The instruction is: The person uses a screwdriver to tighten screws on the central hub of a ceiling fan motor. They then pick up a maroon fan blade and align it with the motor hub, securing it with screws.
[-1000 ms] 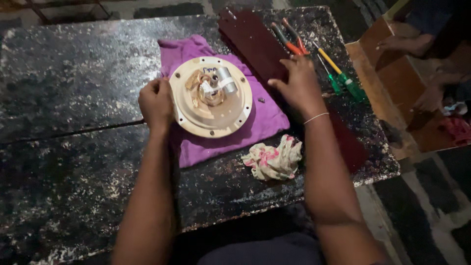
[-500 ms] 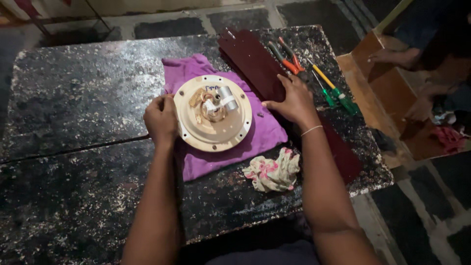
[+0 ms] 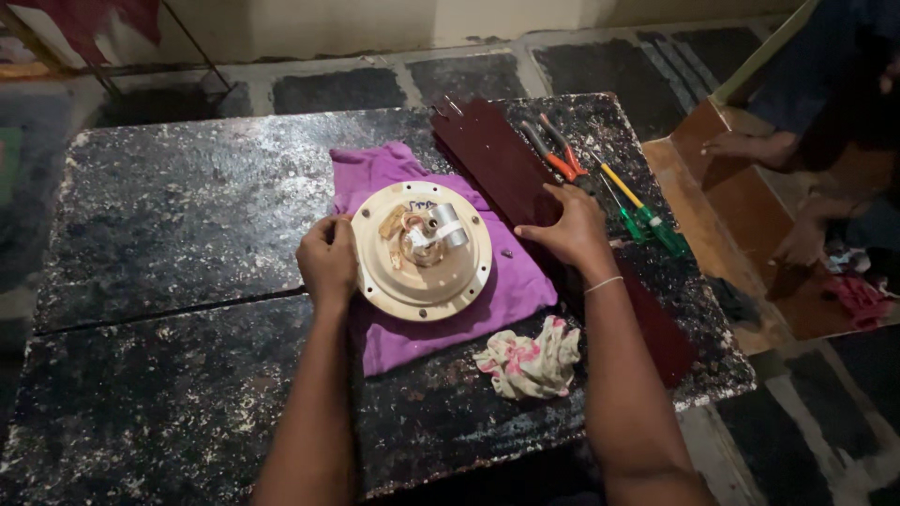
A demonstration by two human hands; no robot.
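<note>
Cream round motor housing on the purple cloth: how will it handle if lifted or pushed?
The housing looks like rigid cast metal with windings at its centre, so probably stiff and heavy for its size. It lies flat and wide, so tipping or rolling seems unlikely. Pushed, it may drag the purple cloth along rather than slide. The left hand touches its rim.

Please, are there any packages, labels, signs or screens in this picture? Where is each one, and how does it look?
No package, sign or screen shows.
Only a possible label: a small dark marking near the top rim of the round cream motor housing, which lies on the purple cloth by the left hand; too small to make out.
</note>
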